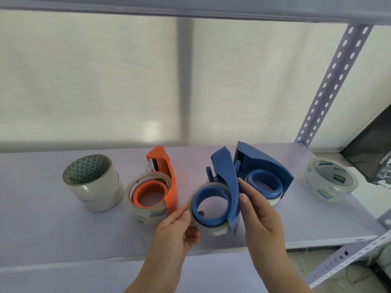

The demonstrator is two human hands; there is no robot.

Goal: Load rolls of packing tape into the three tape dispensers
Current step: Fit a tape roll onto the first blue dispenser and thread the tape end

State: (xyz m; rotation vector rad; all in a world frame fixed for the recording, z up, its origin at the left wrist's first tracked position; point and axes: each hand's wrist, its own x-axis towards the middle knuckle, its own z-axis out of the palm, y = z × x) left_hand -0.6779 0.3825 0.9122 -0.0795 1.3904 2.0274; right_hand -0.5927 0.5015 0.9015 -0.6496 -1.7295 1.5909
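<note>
A blue tape dispenser (224,178) is held just above the shelf at centre, with a clear tape roll (213,229) around its blue hub. My left hand (179,231) pinches the roll's left rim. My right hand (258,210) grips the dispenser's curved back. To the left lies an orange dispenser (167,178) with a clear roll (146,212) around its hub. Behind my right hand lies a second blue dispenser (266,166) with a roll on its hub, mostly hidden.
Two whitish tape rolls (93,182) are stacked at the left of the white shelf (42,229). A loose clear roll (332,180) with printed core lies at the right. A perforated metal upright (330,81) rises at the back right; a dark bag (372,149) sits beyond it.
</note>
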